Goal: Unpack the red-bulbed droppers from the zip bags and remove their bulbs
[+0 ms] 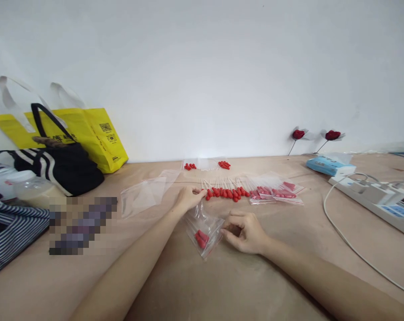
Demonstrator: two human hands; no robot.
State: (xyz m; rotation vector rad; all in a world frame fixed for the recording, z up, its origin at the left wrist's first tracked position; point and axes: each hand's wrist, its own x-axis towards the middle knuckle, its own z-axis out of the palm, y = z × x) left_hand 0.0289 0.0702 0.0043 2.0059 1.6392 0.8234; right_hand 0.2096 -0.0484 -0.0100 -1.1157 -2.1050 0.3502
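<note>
The left hand point(187, 197) has its thumb and fingertips close together at the left end of a row of red-tipped sticks point(226, 193); whether they grip one I cannot tell. The right hand point(247, 232) is curled, its fingertips at the right edge of a clear bag point(210, 224) with red tips inside; a firm pinch cannot be made out. This bag lies between the hands, just near of the row. Filled bags point(275, 193) adjoin the row's right end; flat bags point(147, 195) lie left. Bare table point(168, 290) shows between the forearms and from the right hand to the white cable point(328, 219). The wall point(205, 89) bounds the far edge.
</note>
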